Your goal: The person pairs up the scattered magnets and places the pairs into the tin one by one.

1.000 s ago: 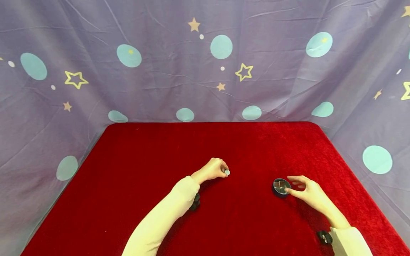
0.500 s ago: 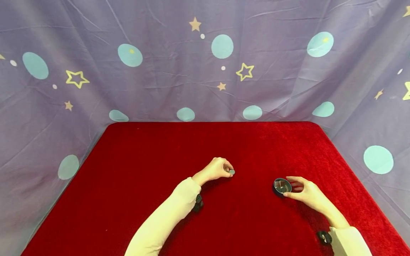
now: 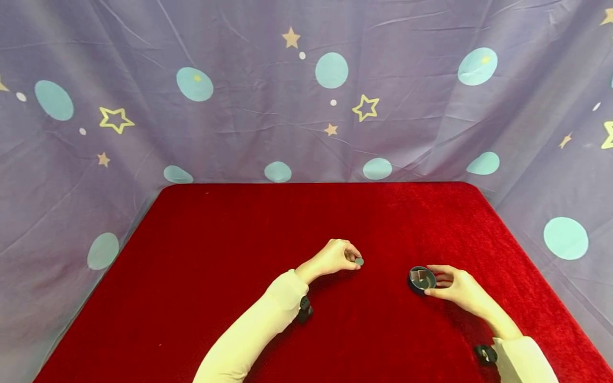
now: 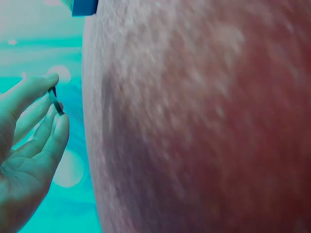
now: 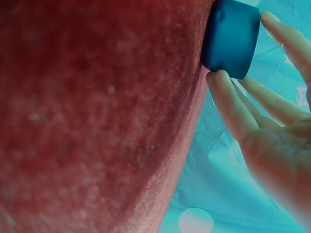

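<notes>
Above the red cloth, my left hand (image 3: 335,257) pinches a small flat grey disc (image 3: 359,261) between thumb and fingertips. The left wrist view catches that disc (image 4: 56,101) edge-on, thin and dark. To its right, a short round dark container (image 3: 414,288) stands upright on the cloth, open at the top. Light-edged square shapes show within it, but their kind is unclear. My right hand (image 3: 460,287) holds the container from its right side, thumb at the near side and fingers at the far side. In the right wrist view fingertips touch the container's smooth wall (image 5: 231,39).
A red plush cloth (image 3: 249,229) covers the table. Purple curtains (image 3: 239,117) with stars and dots hang behind it and along both sides. Black wrist cameras (image 3: 486,354) sit below both wrists. A dark blue corner (image 4: 85,7) shows atop the left wrist view.
My left hand has moved right with the disc, closer to the container. My right thumb has shifted from over the container's rim to its near side. The container has barely moved.
</notes>
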A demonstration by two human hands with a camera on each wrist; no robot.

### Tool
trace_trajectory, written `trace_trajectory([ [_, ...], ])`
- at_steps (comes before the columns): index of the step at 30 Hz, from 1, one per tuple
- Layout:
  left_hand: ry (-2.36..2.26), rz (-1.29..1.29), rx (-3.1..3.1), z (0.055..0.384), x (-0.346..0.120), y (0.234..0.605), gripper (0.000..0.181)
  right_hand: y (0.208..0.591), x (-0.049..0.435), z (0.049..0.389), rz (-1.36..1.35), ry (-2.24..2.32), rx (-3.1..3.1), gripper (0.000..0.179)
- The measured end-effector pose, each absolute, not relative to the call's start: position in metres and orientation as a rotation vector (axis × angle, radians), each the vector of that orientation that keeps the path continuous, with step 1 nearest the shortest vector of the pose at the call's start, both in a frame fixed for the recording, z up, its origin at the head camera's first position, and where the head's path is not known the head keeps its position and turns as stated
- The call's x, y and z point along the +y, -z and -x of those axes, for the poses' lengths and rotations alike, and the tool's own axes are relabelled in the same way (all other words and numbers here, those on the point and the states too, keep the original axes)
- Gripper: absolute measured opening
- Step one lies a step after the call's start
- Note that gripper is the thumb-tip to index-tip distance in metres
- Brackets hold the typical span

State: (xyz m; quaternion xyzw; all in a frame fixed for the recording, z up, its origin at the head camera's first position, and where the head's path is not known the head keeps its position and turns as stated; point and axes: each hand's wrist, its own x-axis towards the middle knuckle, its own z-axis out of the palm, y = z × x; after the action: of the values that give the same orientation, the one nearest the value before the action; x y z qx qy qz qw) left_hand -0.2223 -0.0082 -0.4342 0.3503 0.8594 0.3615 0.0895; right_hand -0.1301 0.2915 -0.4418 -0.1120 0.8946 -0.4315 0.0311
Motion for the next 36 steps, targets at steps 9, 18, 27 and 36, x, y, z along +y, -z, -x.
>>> trace_trajectory([
  [9, -1.06, -1.119, 2.527, 0.213, 0.014, 0.43, 0.019, 0.442, 0.293, 0.13, 0.326, 1.321, 2.757, 0.053],
  [18, -0.982, -1.164, 2.542, 0.2, 0.037, 0.424, 0.018, 0.441, 0.29, 0.129, 0.32, 1.32, 2.744, 0.052],
  [27, -0.959, -1.235, 2.556, 0.195, 0.054, 0.423, 0.019, 0.439, 0.289, 0.132, 0.334, 1.289, 2.752, 0.052],
  [36, -0.979, -1.242, 2.528, 0.192, 0.067, 0.424, 0.021, 0.44, 0.289, 0.135, 0.333, 1.29, 2.743, 0.053],
])
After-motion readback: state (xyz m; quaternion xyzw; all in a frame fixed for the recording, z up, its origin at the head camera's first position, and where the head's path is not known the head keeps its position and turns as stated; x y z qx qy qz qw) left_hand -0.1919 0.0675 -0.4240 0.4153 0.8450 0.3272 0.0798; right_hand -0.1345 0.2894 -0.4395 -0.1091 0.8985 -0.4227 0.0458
